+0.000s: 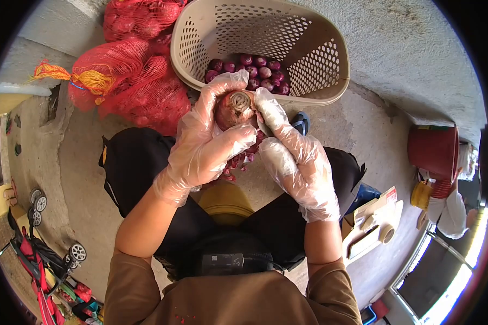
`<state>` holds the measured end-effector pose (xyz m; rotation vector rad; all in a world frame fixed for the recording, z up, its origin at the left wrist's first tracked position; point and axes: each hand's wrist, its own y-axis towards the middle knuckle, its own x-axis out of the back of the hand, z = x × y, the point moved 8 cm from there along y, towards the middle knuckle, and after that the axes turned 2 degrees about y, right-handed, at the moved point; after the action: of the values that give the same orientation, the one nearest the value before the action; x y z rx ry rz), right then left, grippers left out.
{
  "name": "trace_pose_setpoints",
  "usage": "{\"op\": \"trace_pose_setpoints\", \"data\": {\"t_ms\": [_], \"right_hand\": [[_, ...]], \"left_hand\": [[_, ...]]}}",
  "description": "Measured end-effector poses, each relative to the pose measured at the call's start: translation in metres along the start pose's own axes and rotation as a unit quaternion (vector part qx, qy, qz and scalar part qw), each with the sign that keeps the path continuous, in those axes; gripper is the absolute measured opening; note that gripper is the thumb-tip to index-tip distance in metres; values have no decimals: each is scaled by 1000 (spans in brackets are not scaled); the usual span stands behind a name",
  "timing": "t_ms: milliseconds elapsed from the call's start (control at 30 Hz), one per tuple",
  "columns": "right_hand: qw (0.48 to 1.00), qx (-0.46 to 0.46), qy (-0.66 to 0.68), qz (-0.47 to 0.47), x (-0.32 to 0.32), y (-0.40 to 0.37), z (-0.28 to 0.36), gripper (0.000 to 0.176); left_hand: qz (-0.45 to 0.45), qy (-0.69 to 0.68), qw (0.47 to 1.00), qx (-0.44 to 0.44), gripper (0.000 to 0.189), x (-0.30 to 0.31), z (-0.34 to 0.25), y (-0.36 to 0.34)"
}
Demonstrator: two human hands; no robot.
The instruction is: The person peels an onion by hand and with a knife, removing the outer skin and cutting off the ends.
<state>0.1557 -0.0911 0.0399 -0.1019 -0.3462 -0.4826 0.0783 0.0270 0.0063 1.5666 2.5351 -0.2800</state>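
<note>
While the left hand (198, 142) grasps the onion (234, 112) in its fingers, the right hand (298, 162) sits at the onion's three-to-four o'clock, its grip unclear.

The onion (236, 112) is round and looks whole, its skin a dull reddish brown with paler, papery patches. One end faces up, showing a wrinkled, pale tan knob ringed by folds, set slightly toward the side nearer the basket (339, 89). Seen from above, the onion is on the person's side of the basket, just by its near rim, held up between the left hand (203, 143) and the right hand (295, 149). Its left side and lower edge are partly covered, so the skin there cannot be judged.
</note>
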Motion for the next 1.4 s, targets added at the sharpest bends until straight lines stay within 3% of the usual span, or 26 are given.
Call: {"op": "trace_pose_setpoints", "data": {"t_ms": [233, 367, 467, 567, 667, 767, 900, 1067, 1167, 1300, 1400], "right_hand": [[997, 70, -12, -36, 5, 2, -3, 52], [999, 6, 30, -10, 6, 1, 0, 57], [999, 43, -11, -15, 4, -1, 7, 61], [993, 102, -50, -29, -1, 0, 11, 64], [998, 64, -13, -4, -1, 0, 8, 63], [998, 60, 21, -2, -1, 1, 5, 59], [995, 99, 3, -15, 0, 1, -2, 54], [996, 65, 37, -48, 2, 2, 1, 52], [996, 61, 39, -57, 5, 1, 1, 51], [992, 28, 91, -82, 9, 0, -4, 50], [988, 20, 122, -89, 14, 0, -11, 49]], "left_hand": [[-7, -30, 999, -9, 59, -2, -3, -1], [-5, -58, 998, -7, 59, -2, -5, 0], [14, -83, 996, 8, 60, -3, -4, 0], [3, -57, 998, -36, 61, -2, -5, 0], [-5, 31, 992, -120, 62, 3, -5, 0], [3, 60, 990, -130, 63, 1, -9, 0], [10, 39, 993, -112, 64, 0, -7, 1], [25, -37, 998, -54, 65, -6, -3, -1], [40, -65, 995, -69, 65, -8, -2, 0], [19, -88, 996, 16, 65, -8, -5, -4], [13, -75, 997, -6, 66, -3, -7, -3]]}}
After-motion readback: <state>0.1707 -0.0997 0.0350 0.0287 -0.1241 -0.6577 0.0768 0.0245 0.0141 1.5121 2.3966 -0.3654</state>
